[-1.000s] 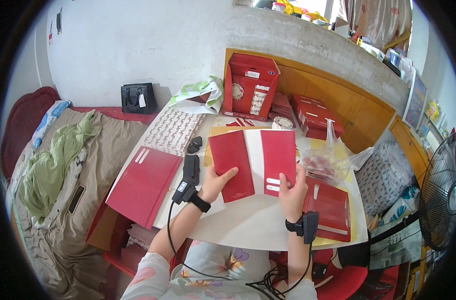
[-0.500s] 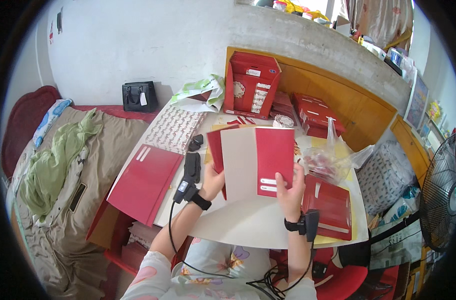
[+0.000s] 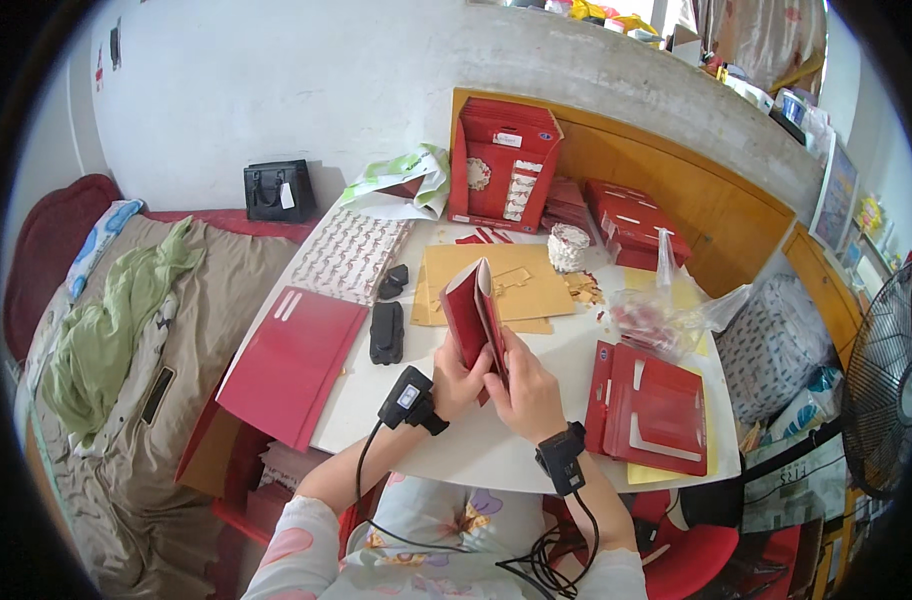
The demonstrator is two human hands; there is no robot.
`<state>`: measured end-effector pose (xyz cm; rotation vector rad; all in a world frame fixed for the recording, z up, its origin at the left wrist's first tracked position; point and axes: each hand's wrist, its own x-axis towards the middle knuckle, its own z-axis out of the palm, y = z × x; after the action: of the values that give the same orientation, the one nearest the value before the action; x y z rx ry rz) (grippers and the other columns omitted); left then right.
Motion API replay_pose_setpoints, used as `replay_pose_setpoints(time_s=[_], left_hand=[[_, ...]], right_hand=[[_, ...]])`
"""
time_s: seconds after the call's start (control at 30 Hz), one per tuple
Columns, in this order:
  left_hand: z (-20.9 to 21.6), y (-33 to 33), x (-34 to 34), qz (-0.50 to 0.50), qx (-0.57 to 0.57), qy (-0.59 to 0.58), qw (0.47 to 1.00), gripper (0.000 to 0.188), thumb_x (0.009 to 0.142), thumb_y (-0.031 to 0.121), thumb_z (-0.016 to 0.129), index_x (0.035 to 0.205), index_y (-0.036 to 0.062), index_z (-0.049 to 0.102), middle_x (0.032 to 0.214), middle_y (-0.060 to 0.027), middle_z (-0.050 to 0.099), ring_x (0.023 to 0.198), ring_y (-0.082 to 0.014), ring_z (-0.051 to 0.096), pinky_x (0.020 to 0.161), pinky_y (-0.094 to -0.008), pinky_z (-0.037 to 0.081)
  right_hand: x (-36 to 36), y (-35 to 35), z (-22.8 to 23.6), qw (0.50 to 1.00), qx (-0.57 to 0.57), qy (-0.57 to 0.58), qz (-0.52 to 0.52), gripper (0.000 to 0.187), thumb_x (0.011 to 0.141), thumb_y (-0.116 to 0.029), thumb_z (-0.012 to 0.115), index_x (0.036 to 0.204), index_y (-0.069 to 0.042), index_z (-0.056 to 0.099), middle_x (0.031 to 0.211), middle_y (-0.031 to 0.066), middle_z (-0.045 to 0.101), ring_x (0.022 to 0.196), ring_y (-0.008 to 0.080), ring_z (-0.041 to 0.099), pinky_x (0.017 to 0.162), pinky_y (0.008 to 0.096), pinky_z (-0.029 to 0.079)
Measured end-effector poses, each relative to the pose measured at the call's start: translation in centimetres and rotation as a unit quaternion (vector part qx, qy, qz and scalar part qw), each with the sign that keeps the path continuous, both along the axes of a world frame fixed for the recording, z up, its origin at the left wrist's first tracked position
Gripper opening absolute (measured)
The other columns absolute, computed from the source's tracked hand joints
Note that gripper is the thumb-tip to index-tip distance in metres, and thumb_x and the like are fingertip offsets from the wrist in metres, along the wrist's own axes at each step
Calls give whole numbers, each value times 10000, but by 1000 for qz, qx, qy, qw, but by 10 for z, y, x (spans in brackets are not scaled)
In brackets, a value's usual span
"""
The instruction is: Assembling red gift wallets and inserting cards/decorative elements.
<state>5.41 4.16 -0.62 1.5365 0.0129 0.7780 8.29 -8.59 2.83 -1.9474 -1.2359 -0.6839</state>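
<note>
A red card [image 3: 465, 308], folded nearly together with its pale inner side showing at the top, stands upright over the near middle of the white table [image 3: 456, 450]. My left hand [image 3: 459, 378] grips its lower left side. On the lower right side my right hand [image 3: 528, 388] is closed, its fingers close to the left hand's. Beyond the card lie tan cardboard sheets [image 3: 561, 292] with cut lines. Flat red card sheets [image 3: 294, 365] lie left of my hands. To the right are red folded pieces [image 3: 666, 405] with white slots. Black wrist straps with cabled modules are on both wrists.
A red display box [image 3: 506, 150] and flat red boxes [image 3: 636, 222] stand at the back. Nearby are a stack of scalloped white pieces [image 3: 568, 248], a clear plastic bag [image 3: 666, 310], a patterned sheet [image 3: 341, 255] and a black case [image 3: 387, 333]. A fan [image 3: 881, 385] stands right.
The red card was spread wide open and is now folded nearly together. My hands have come closer to each other, and the tan sheets behind are uncovered.
</note>
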Motion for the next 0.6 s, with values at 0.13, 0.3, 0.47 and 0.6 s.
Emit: replay_pose_setpoints(time_s=[0.13,0.3,0.47,0.6], left_hand=[[9,4,-4,-1,63,27,998,216,826,84,570,1007,-22,517,874,-100,630,760,-124,589,668,-274,482],[11,11,0,9,70,-21,997,287,822,84,574,1074,-23,485,904,-131,628,806,-159,600,700,-285,478],[22,25,1,30,17,-38,999,374,827,95,583,1134,-38,415,1014,-132,586,918,-171,576,780,-281,466],[24,28,4,10,-26,-50,998,494,820,51,581,1232,-24,317,1119,-138,524,1003,-182,541,851,-287,447]], right_hand=[[4,0,-2,998,28,50,18,439,823,-114,522,1209,31,372,1050,220,536,898,344,571,721,381,480],[16,-11,-6,980,80,177,-46,320,841,-60,486,1139,26,406,873,231,577,777,378,589,659,386,473],[23,-23,4,953,233,195,-24,291,870,-57,458,1142,32,407,934,190,580,813,255,601,690,325,469],[24,-30,10,932,275,235,12,328,881,-54,452,1191,36,395,1065,146,533,941,179,537,808,283,427]])
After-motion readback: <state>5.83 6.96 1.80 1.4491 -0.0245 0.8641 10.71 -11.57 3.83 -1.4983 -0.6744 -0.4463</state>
